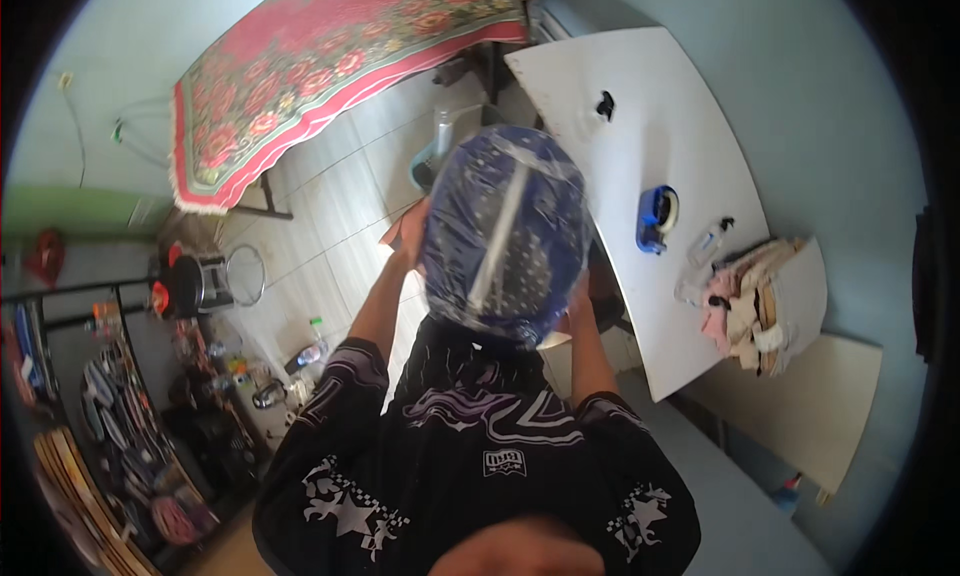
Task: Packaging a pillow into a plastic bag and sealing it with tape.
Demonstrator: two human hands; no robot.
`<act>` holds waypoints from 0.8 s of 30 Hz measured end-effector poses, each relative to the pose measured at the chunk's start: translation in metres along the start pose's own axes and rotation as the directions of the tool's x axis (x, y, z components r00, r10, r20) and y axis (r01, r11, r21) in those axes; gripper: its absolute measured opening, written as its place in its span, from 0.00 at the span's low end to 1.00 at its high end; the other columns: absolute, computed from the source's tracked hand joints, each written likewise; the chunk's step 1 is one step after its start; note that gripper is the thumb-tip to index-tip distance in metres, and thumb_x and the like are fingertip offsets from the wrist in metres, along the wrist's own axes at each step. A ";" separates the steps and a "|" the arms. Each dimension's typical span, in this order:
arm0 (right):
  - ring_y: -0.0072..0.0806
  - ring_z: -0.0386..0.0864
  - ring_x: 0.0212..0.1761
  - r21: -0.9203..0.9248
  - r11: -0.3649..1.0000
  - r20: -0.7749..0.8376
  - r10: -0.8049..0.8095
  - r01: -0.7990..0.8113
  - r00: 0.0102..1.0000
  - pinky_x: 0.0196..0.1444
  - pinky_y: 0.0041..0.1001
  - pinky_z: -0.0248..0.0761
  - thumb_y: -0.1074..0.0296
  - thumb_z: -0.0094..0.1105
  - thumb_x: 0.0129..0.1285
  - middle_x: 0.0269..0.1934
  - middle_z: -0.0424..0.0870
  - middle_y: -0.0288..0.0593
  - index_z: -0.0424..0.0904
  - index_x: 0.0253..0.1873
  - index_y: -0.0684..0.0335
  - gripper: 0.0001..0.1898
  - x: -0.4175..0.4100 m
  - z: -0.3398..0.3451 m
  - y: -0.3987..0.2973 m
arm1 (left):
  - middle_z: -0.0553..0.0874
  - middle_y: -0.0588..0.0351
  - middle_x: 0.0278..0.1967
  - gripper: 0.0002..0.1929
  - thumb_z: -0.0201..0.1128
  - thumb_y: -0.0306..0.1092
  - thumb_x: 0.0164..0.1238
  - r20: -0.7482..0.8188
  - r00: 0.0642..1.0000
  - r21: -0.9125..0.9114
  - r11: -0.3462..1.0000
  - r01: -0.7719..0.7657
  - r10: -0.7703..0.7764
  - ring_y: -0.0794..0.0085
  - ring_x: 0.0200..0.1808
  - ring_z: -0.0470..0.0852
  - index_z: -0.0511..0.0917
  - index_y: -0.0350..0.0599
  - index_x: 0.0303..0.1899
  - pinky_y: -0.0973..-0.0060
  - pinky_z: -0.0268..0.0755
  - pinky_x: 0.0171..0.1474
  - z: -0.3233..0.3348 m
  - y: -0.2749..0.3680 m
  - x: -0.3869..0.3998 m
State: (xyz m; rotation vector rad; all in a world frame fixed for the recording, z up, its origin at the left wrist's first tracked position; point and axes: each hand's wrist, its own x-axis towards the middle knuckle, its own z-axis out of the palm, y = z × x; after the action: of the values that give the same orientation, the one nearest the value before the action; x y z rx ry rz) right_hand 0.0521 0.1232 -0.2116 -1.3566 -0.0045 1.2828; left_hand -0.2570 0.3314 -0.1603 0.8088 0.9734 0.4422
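A large rounded bundle (517,231), dark blue with small pale dots and wrapped in clear plastic film, is held up in front of my black printed shirt. A pale strip runs lengthwise down its face. My left hand (414,234) grips its left side, with the fingers partly hidden behind it. My right hand (579,298) holds the lower right edge, mostly covered by the bundle. To the right, a blue tape dispenser (649,227) with a roll of tape stands on the white table (592,163).
On the white table are a small black item (605,106), a clear pump bottle (709,244) and a box of folded cloths (802,306). A table with a red floral cloth (300,73) is at upper left. Crowded shelves (124,403) stand at left; a bottle (309,354) lies on the floor.
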 end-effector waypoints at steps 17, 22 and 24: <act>0.42 0.69 0.71 -0.020 0.999 0.729 -0.014 0.042 0.684 0.74 0.42 0.60 0.33 0.44 0.73 0.69 0.72 0.50 0.67 0.71 0.63 0.38 -0.084 -0.049 0.040 | 0.71 0.47 0.68 0.38 0.66 0.45 0.69 0.084 0.768 0.373 0.695 -0.615 0.635 0.60 0.68 0.68 0.61 0.39 0.74 0.66 0.56 0.73 -0.062 0.026 -0.080; 0.43 0.69 0.71 -0.012 1.000 0.878 0.011 -0.001 0.479 0.74 0.43 0.60 0.34 0.44 0.73 0.69 0.72 0.50 0.68 0.71 0.62 0.37 -0.130 -0.089 0.036 | 0.62 0.45 0.76 0.37 0.31 0.60 0.83 -0.173 0.964 -0.203 0.951 -0.233 0.200 0.62 0.78 0.56 0.56 0.37 0.77 0.66 0.43 0.79 -0.157 0.099 -0.163; 0.43 0.69 0.71 0.024 1.000 0.901 -0.026 0.010 0.432 0.74 0.44 0.60 0.34 0.45 0.73 0.69 0.72 0.50 0.68 0.71 0.62 0.37 -0.090 -0.052 0.031 | 0.52 0.35 0.78 0.41 0.34 0.63 0.81 -0.116 0.970 -0.131 0.965 -0.226 0.212 0.54 0.81 0.46 0.51 0.32 0.77 0.64 0.36 0.81 -0.187 0.198 -0.217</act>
State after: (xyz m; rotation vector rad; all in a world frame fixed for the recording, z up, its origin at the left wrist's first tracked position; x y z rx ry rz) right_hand 0.0302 0.0192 -0.1922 -0.4707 -0.7715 1.8569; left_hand -0.5246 0.3893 0.0542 0.7725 0.9369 0.7427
